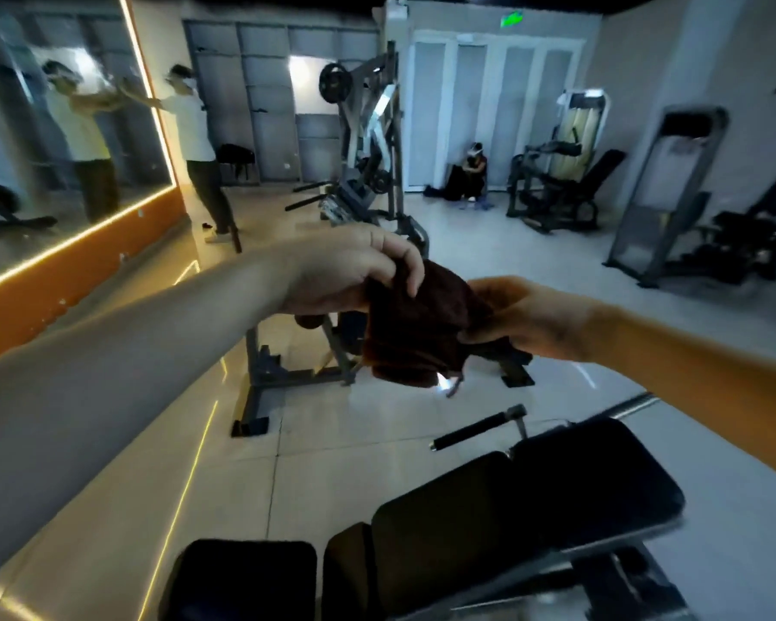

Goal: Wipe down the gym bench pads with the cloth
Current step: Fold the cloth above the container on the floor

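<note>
- We hold the dark brown terry cloth (pixel 415 324) bunched in the air, left hand (pixel 350 273) and right hand (pixel 525 318) fingers pinching it.
- The black padded bench pads (pixel 525 499) lie below, untouched.
- A loose bunch could slip or wipe patchily.

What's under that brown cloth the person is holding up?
The left hand and right hand hold the cloth in mid-air. Below it are floor tiles and, nearer, the black bench pads. The cloth covers part of a grey machine frame behind it.
</note>
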